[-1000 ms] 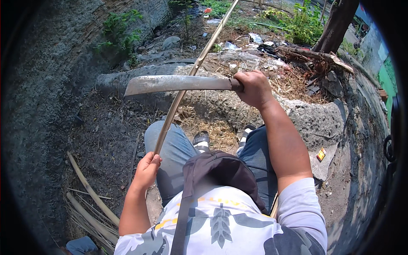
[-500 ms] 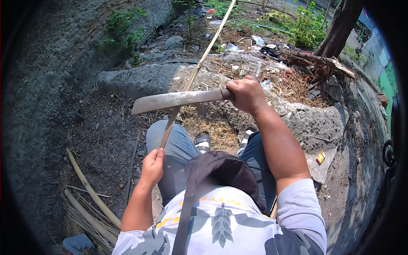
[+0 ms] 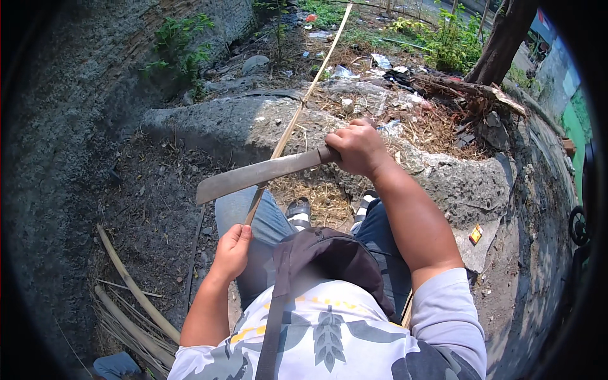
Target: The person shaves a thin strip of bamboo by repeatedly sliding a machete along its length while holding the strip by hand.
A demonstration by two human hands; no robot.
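Observation:
My right hand point(image 3: 360, 147) is wrapped round the dark handle of a machete point(image 3: 259, 173). Its broad grey blade points left and lies across a long, thin bamboo strip point(image 3: 293, 125). The lower end of that strip is gripped in my left hand point(image 3: 233, 249), thumb on top, close to my left knee. From there the strip slants up and away to the far top of the view. Where the blade crosses it, a short piece of the strip is hidden.
Bamboo lengths and thin strips point(image 3: 136, 285) lie on the ground at my left. Ahead runs a rough concrete slab point(image 3: 209, 120), with litter and dry straw beyond. A tree trunk point(image 3: 503, 47) stands far right, a wall point(image 3: 63, 126) left. A small yellow packet point(image 3: 475, 234) lies right.
The machete has moved a little down and toward me, its handle shifting left and its blade tilting more. My left hand has moved slightly right with the strip.

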